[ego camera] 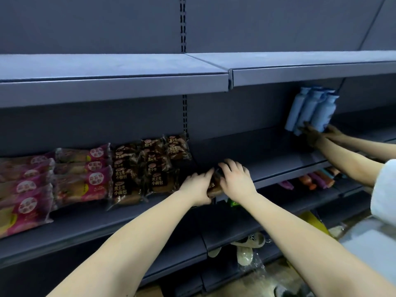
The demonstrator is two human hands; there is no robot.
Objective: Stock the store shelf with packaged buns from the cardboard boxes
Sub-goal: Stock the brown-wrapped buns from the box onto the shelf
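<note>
the left hand [198, 187] and right hand [236, 181] are clutching one dark bun pack [215, 188]. they are holding it at the shelf [278, 166] edge, near matching packs [147, 168].

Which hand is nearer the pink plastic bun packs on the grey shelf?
Left. The left hand is right of the pink plastic bun packs, the right hand farther right; both grip one dark brown bun pack.

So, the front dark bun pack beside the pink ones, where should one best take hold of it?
Grip its near short end, coming from the shelf front. The dark bun pack lies flat with that end free; pink packs left and another dark pack right crowd its long sides.
</note>
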